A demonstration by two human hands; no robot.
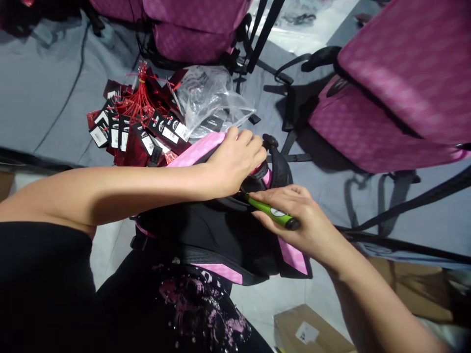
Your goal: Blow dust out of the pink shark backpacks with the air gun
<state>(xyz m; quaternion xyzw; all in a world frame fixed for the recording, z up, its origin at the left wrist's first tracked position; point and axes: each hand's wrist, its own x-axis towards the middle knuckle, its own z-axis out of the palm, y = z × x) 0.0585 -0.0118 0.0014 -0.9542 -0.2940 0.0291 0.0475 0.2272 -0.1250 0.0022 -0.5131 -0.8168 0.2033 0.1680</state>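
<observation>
A black and pink backpack [206, 220] lies across my lap and against the table edge. My left hand [237, 159] is closed on its upper edge near the straps, with the fingers curled over and partly hidden. In my right hand [289, 211] is a slim green-handled tool [270, 211] with a black end cap and a white label, pinched between thumb and fingers. Its dark tip points at the backpack just below my left hand; what the tip touches is hidden. Something red shows beside the left fingers.
Black and red hang tags [142, 127] in a bundle and a clear plastic bag [213, 98] lie on the grey-covered table [47, 98]. A pink backpack [397, 83] stands at right, another pink bag [195, 34] behind. A cardboard box [312, 331] is on the floor.
</observation>
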